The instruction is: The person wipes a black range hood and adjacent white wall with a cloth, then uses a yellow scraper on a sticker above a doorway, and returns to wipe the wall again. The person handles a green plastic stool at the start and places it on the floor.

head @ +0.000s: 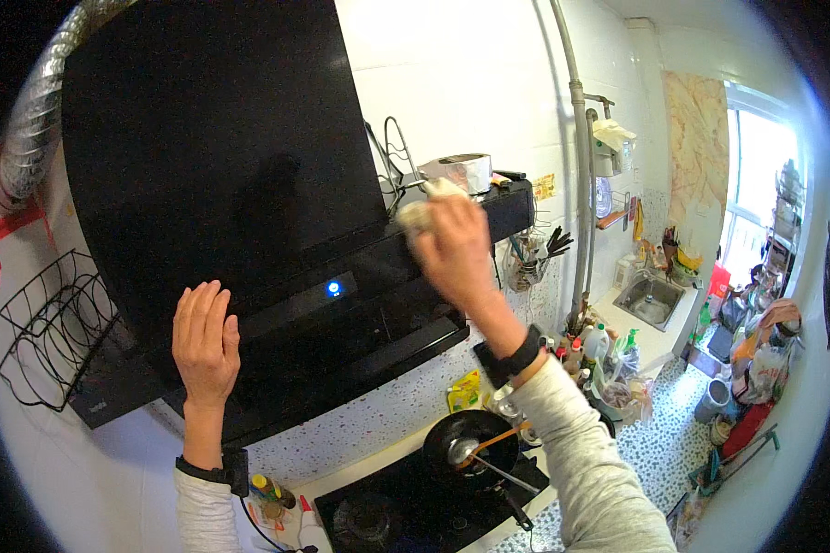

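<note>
My right hand [455, 245] holds a pale, crumpled cloth [418, 211] at the right end of the black range hood [297, 207]; the cloth is somewhat blurred. My left hand [206, 339] is raised before the hood's lower left part with nothing in it, fingers fairly straight and close together. Between the two hands a round blue light [333, 288] glows on the hood's front. Just beyond the cloth, a roll of tape or foil [472, 171] and a black wire rack [395, 155] stand on the hood's ledge.
Below, a black wok [470, 442] holding a metal ladle [463, 451] sits on a black cooktop [387, 508]. Bottles [597, 342] crowd the counter at right, near a sink [649, 301]. Utensils hang in a wire holder [526, 273]; another wire rack [55, 332] is at far left.
</note>
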The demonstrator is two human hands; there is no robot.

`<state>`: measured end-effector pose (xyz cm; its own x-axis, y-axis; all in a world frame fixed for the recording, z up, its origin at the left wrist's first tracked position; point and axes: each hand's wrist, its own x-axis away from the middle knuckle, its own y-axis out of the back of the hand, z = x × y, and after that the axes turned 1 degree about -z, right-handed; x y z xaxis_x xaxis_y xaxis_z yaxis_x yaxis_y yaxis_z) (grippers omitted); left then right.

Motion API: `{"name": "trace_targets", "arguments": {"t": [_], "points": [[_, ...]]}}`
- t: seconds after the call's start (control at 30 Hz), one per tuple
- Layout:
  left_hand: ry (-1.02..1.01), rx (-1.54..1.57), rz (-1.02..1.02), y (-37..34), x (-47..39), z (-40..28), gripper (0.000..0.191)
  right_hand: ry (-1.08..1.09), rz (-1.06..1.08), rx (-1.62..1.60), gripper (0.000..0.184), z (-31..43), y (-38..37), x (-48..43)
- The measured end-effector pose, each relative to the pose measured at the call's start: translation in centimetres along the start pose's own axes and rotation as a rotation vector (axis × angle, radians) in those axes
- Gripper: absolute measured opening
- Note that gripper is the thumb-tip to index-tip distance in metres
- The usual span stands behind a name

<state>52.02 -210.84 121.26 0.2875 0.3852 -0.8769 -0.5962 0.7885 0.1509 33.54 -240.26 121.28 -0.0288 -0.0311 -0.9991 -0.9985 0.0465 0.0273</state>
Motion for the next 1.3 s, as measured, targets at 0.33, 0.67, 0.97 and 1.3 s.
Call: {"name": "trace_targets", "arguments": {"t": [0.33, 0.67, 0.97, 1.3], "points": [[-0.013, 0.007, -0.012, -0.2, -0.4, 0.1, 0.028, 0.033, -0.038, 0.068, 0.028, -3.9, 2.0, 0.6], [-0.017, 0.006, -0.006, -0.2, -0.3, 0.0, 0.029, -0.694, 0.029, -0.655, 0.054, -15.8, 10.7, 0.5], [-0.01, 0.003, 0.013, 0.1, -0.6, -0.2, 0.03, -0.581, 0.627, -0.313, 0.058, -20.1, 9.4, -4.2], [0.007, 0.02, -0.026, -0.4, -0.3, -0.2, 0.029, -0.483, 0.63, 0.075, 0.035, -18.0, 7.4, -6.2]]}}
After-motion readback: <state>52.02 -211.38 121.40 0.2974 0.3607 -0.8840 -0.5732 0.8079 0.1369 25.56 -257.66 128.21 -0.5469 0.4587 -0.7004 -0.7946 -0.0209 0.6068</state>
